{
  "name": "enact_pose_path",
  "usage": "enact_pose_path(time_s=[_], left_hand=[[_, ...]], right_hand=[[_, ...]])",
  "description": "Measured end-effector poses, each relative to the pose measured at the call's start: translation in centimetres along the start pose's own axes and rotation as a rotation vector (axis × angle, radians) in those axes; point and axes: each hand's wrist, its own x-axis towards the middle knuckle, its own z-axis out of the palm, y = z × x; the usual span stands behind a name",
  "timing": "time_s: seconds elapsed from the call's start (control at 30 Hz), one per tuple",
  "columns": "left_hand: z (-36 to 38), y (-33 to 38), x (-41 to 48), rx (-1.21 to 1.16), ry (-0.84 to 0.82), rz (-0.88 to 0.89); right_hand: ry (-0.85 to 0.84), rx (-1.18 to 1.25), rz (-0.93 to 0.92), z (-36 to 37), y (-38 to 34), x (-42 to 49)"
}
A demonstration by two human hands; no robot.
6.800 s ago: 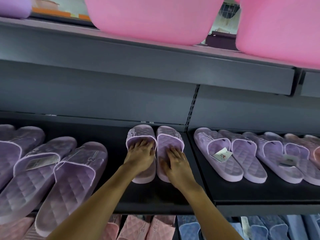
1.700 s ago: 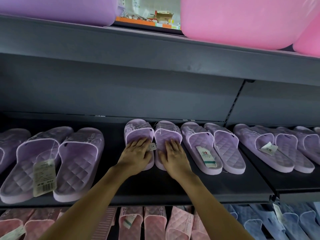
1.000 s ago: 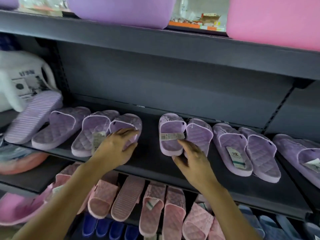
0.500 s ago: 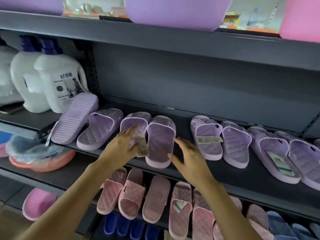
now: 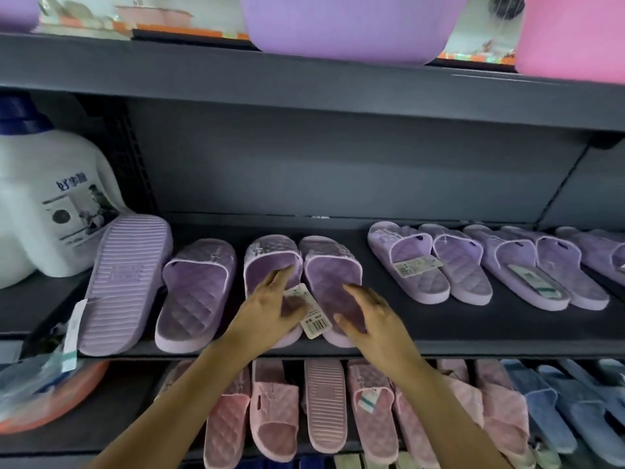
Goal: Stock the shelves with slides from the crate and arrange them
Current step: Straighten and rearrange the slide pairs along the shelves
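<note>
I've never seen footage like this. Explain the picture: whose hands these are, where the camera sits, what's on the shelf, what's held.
No machine here: a person works bare-handed, and the one camera sits on their head, looking forward and down. The left hand and right hand rest on a pair of lilac slides on the dark shelf, a price tag between them. Neither grip closes round anything. An upturned slide lies beside a white bottle. Pink slides and blue slides fill the shelf below.
</note>
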Motion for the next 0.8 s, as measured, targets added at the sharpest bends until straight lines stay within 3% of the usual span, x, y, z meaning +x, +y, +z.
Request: enact_pose_path(time_s=[0.2, 0.4, 0.8], left_hand=[[0.5, -0.3, 0.1, 0.254, -0.086, -0.004], [0.6, -0.8, 0.3, 0.390, -0.190, -0.010], [1.5, -1.2, 2.1, 0.365, -0.217, -0.054]], right_hand=[[-0.009, -0.063, -0.015, 1.1, 0.4, -0.1], [-0.147, -0.076, -0.095, 1.3, 0.9, 1.5], [0.106, -0.222, -0.069, 4.1, 1.1, 2.4]])
